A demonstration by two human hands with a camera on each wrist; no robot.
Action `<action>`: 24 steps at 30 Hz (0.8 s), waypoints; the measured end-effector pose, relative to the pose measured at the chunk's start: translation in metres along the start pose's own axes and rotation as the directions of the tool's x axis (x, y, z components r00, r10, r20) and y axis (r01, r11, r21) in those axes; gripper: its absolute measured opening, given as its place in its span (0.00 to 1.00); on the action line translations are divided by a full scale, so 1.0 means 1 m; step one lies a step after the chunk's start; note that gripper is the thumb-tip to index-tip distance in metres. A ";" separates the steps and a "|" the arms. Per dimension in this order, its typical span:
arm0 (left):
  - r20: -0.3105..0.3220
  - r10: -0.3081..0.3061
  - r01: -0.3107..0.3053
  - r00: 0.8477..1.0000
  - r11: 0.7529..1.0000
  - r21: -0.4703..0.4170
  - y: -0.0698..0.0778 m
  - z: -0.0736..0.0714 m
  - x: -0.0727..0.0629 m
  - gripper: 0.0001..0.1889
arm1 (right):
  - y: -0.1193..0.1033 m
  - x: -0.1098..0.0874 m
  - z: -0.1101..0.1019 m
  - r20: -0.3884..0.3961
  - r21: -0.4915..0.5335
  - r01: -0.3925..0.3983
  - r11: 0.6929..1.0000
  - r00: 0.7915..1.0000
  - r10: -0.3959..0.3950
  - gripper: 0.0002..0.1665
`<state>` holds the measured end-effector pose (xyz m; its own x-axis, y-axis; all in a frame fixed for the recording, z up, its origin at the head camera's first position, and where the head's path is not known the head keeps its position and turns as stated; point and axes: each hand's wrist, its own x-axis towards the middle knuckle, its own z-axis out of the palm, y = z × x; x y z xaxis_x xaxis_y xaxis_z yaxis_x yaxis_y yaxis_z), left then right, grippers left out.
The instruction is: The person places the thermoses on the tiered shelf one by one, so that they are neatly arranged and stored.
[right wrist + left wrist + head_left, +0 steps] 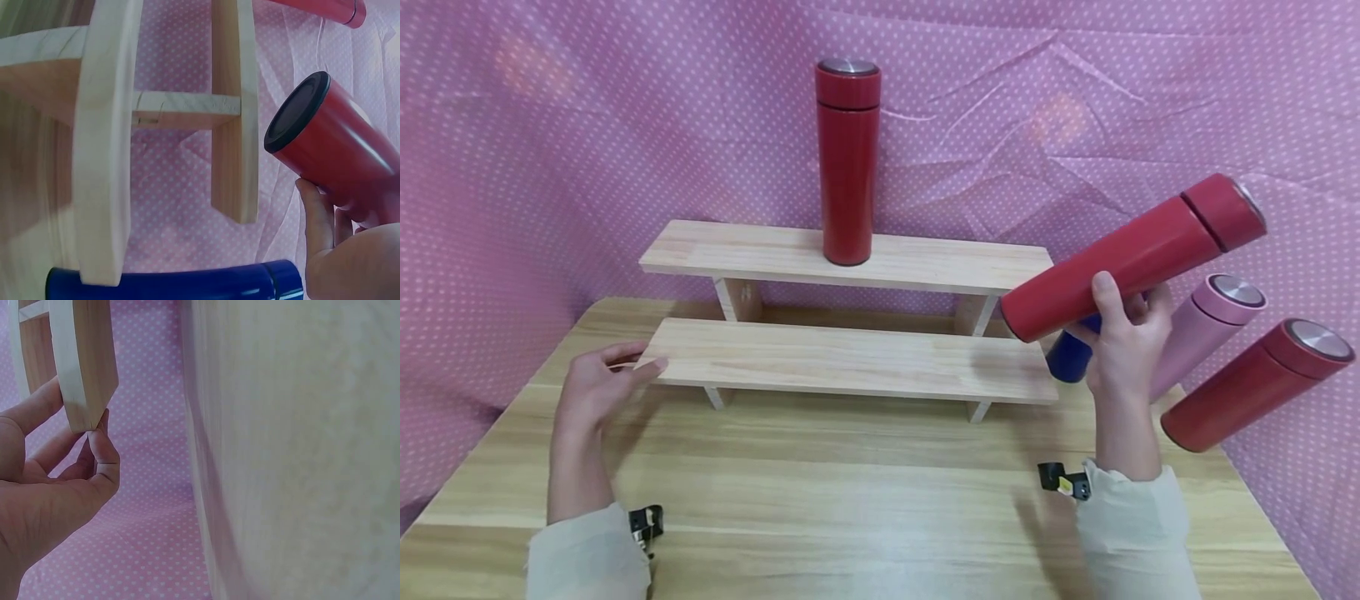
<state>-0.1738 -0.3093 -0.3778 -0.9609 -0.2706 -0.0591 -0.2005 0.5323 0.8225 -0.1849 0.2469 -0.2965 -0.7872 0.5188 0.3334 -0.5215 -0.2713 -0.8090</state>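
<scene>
My right hand (1127, 342) grips a red thermos (1131, 250) around its body, tilted with its lid end up to the right. In the right wrist view, the black base of this thermos (359, 144) points toward the wooden shelf. My left hand (598, 383) pinches the left end of the lower board of the two-tier wooden shelf (842, 358), thumb on one face and fingers at the edge. On the upper board (737, 250) another red thermos (848, 167) stands upright.
To the right, a pink thermos (1202, 333) and another red thermos (1255, 387) stand on the wooden table (820, 483). A blue thermos (1070, 354) is partly hidden behind my right hand and the held thermos. Pink dotted cloth (625, 108) hangs behind and at the sides.
</scene>
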 end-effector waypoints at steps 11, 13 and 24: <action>-0.002 -0.014 0.014 1.000 1.000 0.005 0.002 -0.001 -0.002 0.34 | 0.003 0.001 0.015 0.095 -0.038 0.068 0.997 0.993 -0.064 0.33; -0.002 -0.015 0.015 1.000 1.000 0.006 0.002 -0.001 -0.002 0.34 | 0.003 0.001 0.018 0.100 -0.032 0.069 0.997 0.993 -0.065 0.33; 0.009 -0.020 0.020 1.000 1.000 0.003 0.002 -0.001 -0.002 0.34 | 0.003 0.007 0.030 0.068 0.042 0.002 0.999 0.998 -0.005 0.29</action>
<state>-0.1715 -0.3087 -0.3758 -0.9584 -0.2737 -0.0804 -0.2198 0.5291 0.8196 -0.2021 0.2255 -0.2821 -0.8051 0.4638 0.3698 -0.5367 -0.3042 -0.7870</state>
